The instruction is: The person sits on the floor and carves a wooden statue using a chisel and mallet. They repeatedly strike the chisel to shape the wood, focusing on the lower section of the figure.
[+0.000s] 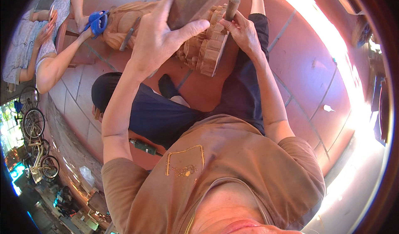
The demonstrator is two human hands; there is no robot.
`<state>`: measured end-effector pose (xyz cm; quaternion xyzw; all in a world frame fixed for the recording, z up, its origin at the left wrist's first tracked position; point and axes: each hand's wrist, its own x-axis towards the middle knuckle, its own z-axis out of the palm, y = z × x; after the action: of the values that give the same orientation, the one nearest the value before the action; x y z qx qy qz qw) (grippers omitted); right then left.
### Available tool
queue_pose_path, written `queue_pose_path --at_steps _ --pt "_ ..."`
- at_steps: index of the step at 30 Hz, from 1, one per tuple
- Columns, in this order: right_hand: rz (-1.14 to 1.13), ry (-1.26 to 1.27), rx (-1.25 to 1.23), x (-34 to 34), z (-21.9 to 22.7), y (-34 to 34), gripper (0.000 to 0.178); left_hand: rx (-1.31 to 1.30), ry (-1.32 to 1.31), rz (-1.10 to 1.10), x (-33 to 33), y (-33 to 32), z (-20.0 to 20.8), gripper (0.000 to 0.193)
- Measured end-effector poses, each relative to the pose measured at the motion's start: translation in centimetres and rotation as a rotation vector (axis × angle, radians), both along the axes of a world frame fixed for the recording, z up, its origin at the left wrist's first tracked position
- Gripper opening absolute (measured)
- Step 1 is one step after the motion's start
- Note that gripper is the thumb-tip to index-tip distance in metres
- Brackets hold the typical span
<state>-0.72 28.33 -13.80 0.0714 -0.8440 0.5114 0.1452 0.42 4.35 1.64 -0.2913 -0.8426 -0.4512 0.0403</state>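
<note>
Raised high near the top of the head view, my left hand (153, 38) grips a dark brown wooden block (195, 5), its thumb stretched along the near face. The block's far end runs out of the picture, and most of the fingers are hidden behind it. My right hand (245, 34) is closed round a chisel with a round wooden handle (232, 9), held upright against the carving's right end. The wood carving (205, 53), with deep relief, lies on the floor between my legs. On its left part rests a grey bar-shaped tool (129, 33).
A green handheld power tool (143, 146) lies on the tiled floor (299, 80) by my left thigh. At the left sits another person (50, 47) in blue sandals (97, 23). Bicycles (35, 126) and a clear plastic bag (86, 175) are farther left. Bright sunlight crosses the right side.
</note>
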Motion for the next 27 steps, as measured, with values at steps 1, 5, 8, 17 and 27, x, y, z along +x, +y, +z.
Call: queue_pose_path --at_steps 1,5,8,17,27 --pt "-0.002 -0.004 -0.019 0.0 0.0 0.0 0.029 0.100 0.045 -0.027 0.1 0.2 0.4 0.063" --pt "-0.003 0.042 -0.022 0.0 -0.1 -0.3 0.029 -0.146 0.029 0.022 0.6 0.2 -0.5 0.058" --pt "-0.017 0.009 0.049 -0.1 -0.2 -0.2 0.028 -0.417 0.128 0.001 -0.4 -0.6 -2.8 0.060" --pt "-0.021 -0.010 0.003 0.0 -0.3 0.1 0.029 0.002 0.072 -0.002 -0.5 -1.2 -1.1 0.060" --pt "-0.016 0.026 -0.042 0.9 -0.6 0.0 0.029 0.065 0.079 -0.020 0.6 -1.1 -0.6 0.056"
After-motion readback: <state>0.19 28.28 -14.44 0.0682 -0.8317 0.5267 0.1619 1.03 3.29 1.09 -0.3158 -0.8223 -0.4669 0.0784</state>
